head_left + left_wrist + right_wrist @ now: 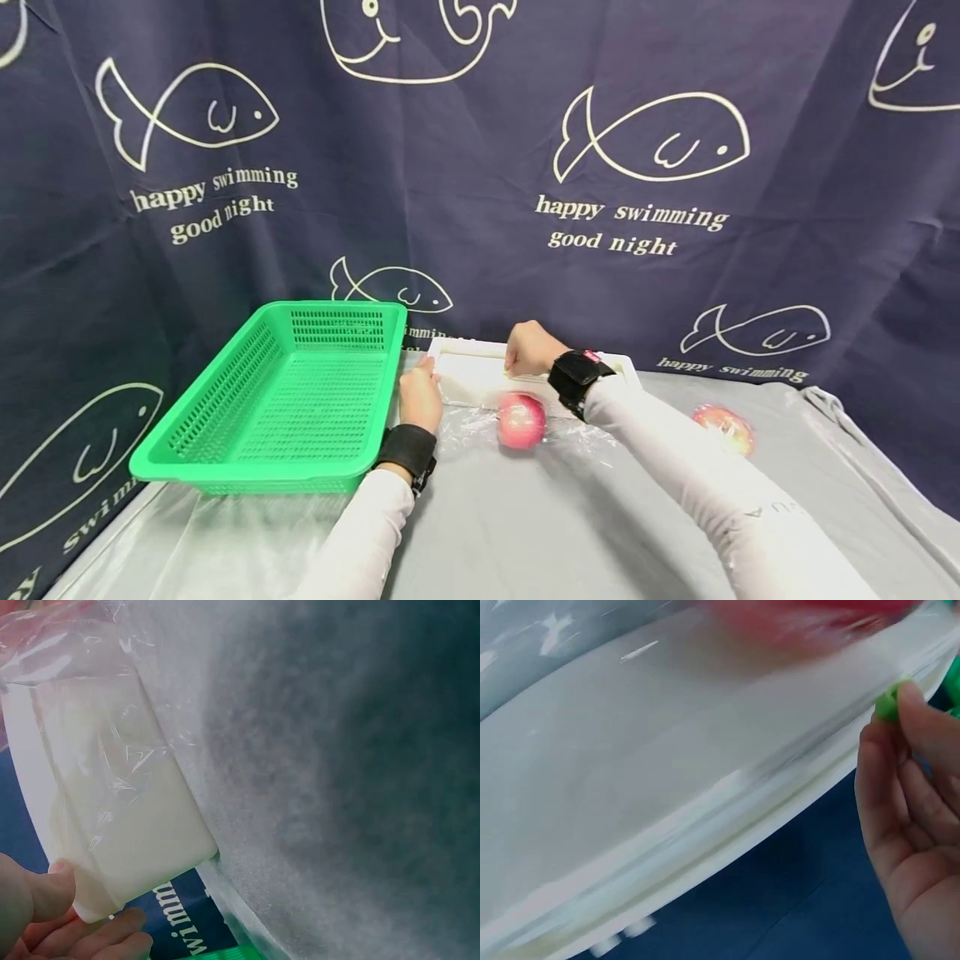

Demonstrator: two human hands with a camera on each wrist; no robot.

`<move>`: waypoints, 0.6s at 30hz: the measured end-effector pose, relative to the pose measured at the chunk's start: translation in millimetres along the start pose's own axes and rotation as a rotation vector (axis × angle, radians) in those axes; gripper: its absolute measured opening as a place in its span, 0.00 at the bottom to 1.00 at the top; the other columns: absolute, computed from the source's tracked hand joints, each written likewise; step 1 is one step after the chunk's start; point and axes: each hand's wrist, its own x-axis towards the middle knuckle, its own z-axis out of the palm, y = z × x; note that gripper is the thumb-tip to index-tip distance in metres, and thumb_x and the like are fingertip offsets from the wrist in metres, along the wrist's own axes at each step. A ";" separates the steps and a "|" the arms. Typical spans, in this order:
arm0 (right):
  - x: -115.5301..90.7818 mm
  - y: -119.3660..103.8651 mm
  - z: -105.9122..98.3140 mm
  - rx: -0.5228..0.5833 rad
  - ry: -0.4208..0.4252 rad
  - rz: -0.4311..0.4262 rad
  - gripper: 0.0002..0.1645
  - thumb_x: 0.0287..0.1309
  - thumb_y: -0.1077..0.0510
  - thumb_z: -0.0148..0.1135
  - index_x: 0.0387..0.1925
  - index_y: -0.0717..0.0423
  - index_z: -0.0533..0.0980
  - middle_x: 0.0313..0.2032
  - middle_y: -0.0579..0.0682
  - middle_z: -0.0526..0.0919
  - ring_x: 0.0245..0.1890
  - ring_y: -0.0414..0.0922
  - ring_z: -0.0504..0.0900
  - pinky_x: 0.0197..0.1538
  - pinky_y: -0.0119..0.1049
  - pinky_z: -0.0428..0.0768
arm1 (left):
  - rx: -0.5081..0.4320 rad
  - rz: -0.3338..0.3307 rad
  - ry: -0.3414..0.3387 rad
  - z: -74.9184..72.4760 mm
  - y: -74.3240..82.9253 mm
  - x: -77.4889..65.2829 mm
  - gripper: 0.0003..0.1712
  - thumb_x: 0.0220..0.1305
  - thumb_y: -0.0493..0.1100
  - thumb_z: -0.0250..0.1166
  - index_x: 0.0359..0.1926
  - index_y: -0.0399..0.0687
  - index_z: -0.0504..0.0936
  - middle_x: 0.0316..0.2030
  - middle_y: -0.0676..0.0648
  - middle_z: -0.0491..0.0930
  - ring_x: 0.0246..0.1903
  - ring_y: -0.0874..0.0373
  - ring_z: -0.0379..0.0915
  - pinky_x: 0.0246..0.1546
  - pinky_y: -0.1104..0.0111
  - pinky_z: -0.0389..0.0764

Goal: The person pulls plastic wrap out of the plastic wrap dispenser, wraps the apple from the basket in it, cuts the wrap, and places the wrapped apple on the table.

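Note:
A long white box (468, 373), which looks like a cling film dispenser, lies at the back of the table. My left hand (420, 398) holds its left end, the thumb (60, 889) on top and the fingers at the side. Over the box's far edge, my right hand (531, 348) pinches a small green piece (887, 705) between thumb and forefinger; it looks like a cutter slide. Clear plastic film (461, 429) spreads from the front of the box. A red apple (522, 422), blurred, is on the film just before the box.
To the left stands a green perforated basket (262, 472). A second apple (726, 429), apparently wrapped in film, lies on the right beyond my right forearm. A dark curtain (480, 192) with fish drawings hangs close behind the box. Grey cloth (495, 525) covers the table.

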 end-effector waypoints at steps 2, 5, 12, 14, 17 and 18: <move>-13.2 12.1 -4.2 0.012 -0.007 -0.013 0.05 0.31 0.64 0.74 0.15 0.52 0.84 0.19 0.46 0.86 0.22 0.39 0.82 0.32 0.29 0.79 | -0.001 -0.002 -0.004 0.1 0.6 -0.5 0.16 0.55 0.27 0.63 0.47 0.29 0.82 0.48 0.33 0.83 0.47 0.38 0.81 0.49 0.53 0.80; -32.2 27.6 -12.1 0.034 -0.019 -0.025 0.05 0.33 0.64 0.73 0.17 0.52 0.84 0.19 0.46 0.86 0.21 0.37 0.81 0.30 0.28 0.79 | -0.008 -0.010 -0.019 -1.9 2.4 0.4 0.16 0.56 0.28 0.63 0.48 0.29 0.82 0.48 0.33 0.82 0.47 0.37 0.80 0.50 0.52 0.80; -82.6 64.7 -23.4 0.015 -0.015 -0.025 0.08 0.35 0.68 0.71 0.17 0.53 0.81 0.17 0.43 0.83 0.19 0.31 0.73 0.27 0.25 0.73 | 0.006 0.007 -0.032 -3.7 2.0 -0.8 0.16 0.55 0.27 0.63 0.47 0.27 0.82 0.48 0.32 0.82 0.47 0.36 0.80 0.49 0.51 0.80; -96.8 73.0 -26.7 0.020 -0.012 -0.015 0.08 0.36 0.69 0.70 0.17 0.54 0.80 0.18 0.44 0.83 0.19 0.30 0.72 0.27 0.24 0.73 | 0.018 0.014 -0.035 -3.5 0.7 -0.7 0.16 0.55 0.28 0.64 0.47 0.28 0.82 0.48 0.33 0.82 0.47 0.36 0.80 0.49 0.51 0.80; -115.0 83.7 -31.4 0.022 -0.004 -0.017 0.09 0.36 0.71 0.69 0.17 0.55 0.79 0.17 0.45 0.82 0.19 0.31 0.71 0.27 0.25 0.72 | 0.029 0.027 -0.046 -5.1 1.5 0.5 0.16 0.56 0.28 0.63 0.48 0.27 0.81 0.48 0.32 0.82 0.46 0.36 0.80 0.48 0.51 0.80; -120.5 86.8 -33.1 0.018 -0.002 -0.012 0.09 0.36 0.71 0.69 0.17 0.56 0.79 0.17 0.45 0.81 0.19 0.31 0.71 0.27 0.25 0.71 | 0.033 0.031 -0.051 -5.7 2.5 0.9 0.16 0.56 0.28 0.63 0.47 0.27 0.81 0.48 0.32 0.82 0.46 0.35 0.80 0.48 0.51 0.80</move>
